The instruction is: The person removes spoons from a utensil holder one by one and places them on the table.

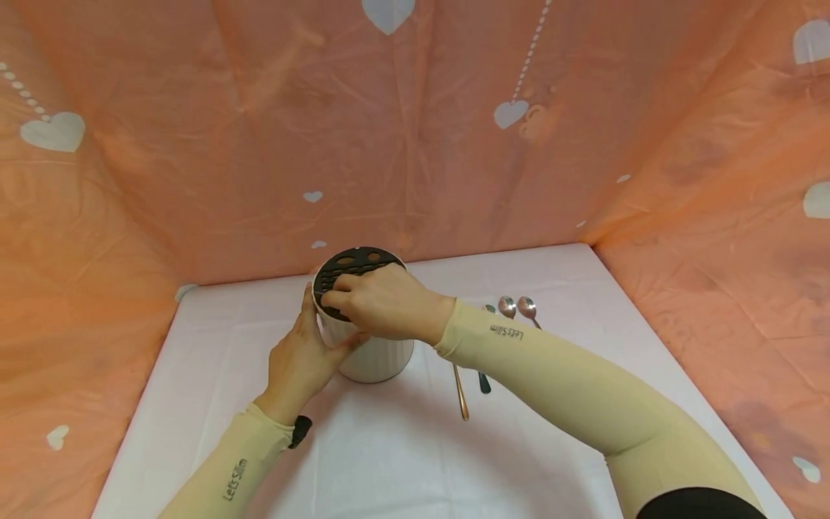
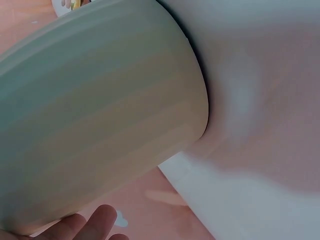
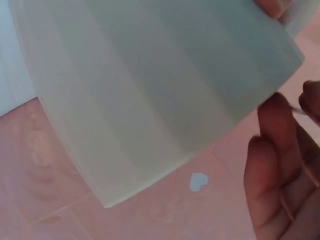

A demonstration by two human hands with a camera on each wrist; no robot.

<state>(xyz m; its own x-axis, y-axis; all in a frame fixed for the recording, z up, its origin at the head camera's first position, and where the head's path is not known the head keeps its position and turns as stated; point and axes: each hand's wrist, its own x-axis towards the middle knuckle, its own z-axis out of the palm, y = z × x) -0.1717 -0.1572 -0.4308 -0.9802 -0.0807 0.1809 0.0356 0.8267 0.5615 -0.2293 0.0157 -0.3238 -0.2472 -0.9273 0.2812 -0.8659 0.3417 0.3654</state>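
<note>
A pale ribbed utensil holder (image 1: 376,360) with a black slotted lid (image 1: 363,256) stands on the white-covered table. My left hand (image 1: 301,360) grips its near left side, thumb across the front and fingers round the far side. Above the lid, my right hand (image 1: 382,299) has curled fingers. In the right wrist view, its thumb and a finger pinch a thin metallic piece (image 3: 296,109); most of it is hidden, so its kind cannot be told. The left wrist view shows the holder's wall (image 2: 115,100) and left fingertips (image 2: 97,220) touching it.
Right of the holder, partly under my right forearm, lie two spoons (image 1: 507,306) (image 1: 527,308), a copper-coloured handle (image 1: 461,396) and a dark handle (image 1: 484,383). Orange cloth (image 1: 259,180) with pale hearts hangs behind the table and along both sides.
</note>
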